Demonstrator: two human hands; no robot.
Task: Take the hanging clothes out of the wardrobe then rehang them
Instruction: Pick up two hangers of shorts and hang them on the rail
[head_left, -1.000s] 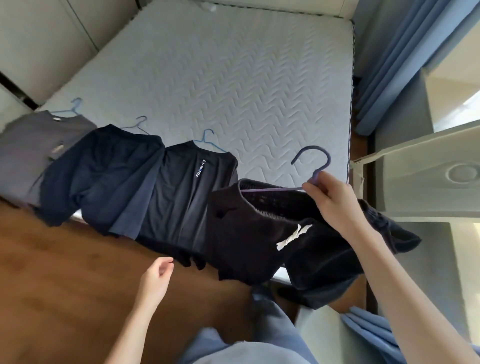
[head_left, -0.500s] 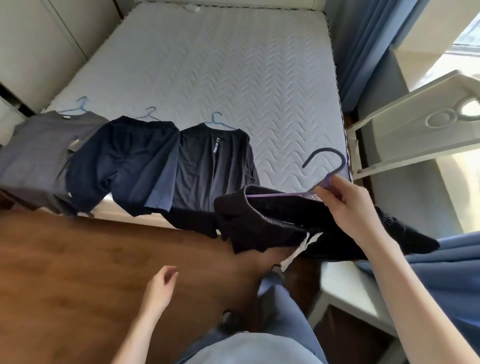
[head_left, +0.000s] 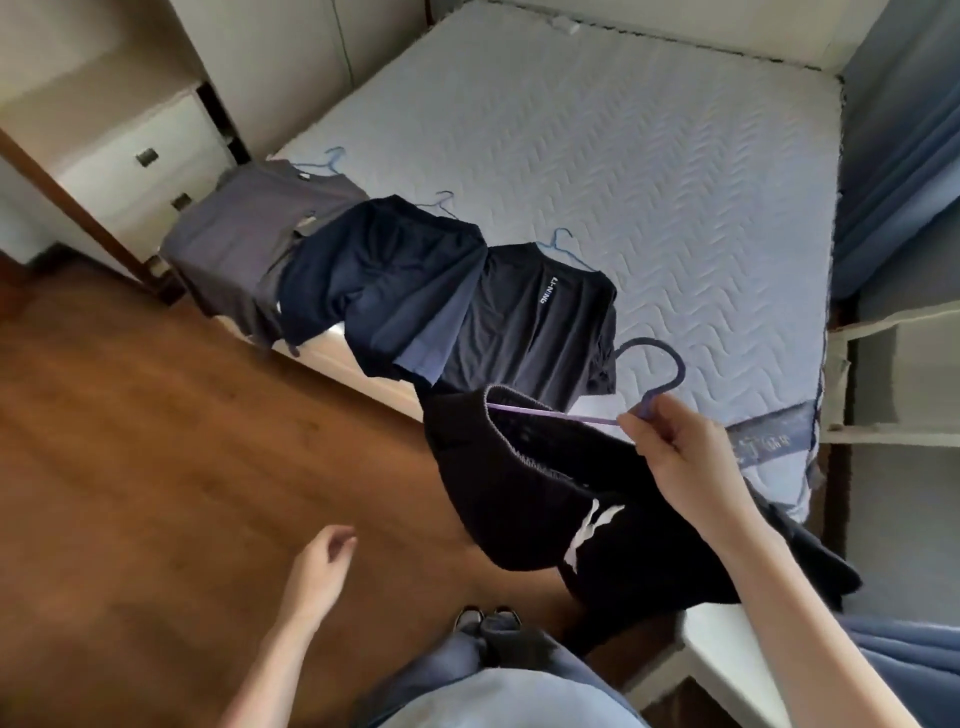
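Note:
My right hand (head_left: 680, 457) grips the neck of a purple hanger (head_left: 655, 374) that carries black shorts (head_left: 530, 499) with a white drawstring, held in the air over the floor near the bed's corner. My left hand (head_left: 322, 569) hangs loosely curled and holds nothing, low over the wooden floor. Three garments on blue hangers lie along the bed's near edge: a grey shirt (head_left: 249, 244), navy shorts (head_left: 384, 275) and a dark T-shirt (head_left: 535, 322) with white lettering.
The quilted mattress (head_left: 649, 156) fills the upper middle. White wardrobe drawers (head_left: 150, 161) stand at the left, blue curtains (head_left: 904, 156) at the right. A white door or panel (head_left: 898, 374) juts in at the right. My feet (head_left: 485, 618) stand on the wooden floor (head_left: 156, 467).
The view has swung to the left and the bed now lies diagonally. My right hand still grips the hanger, and the black shorts have come off the bed's edge into the air.

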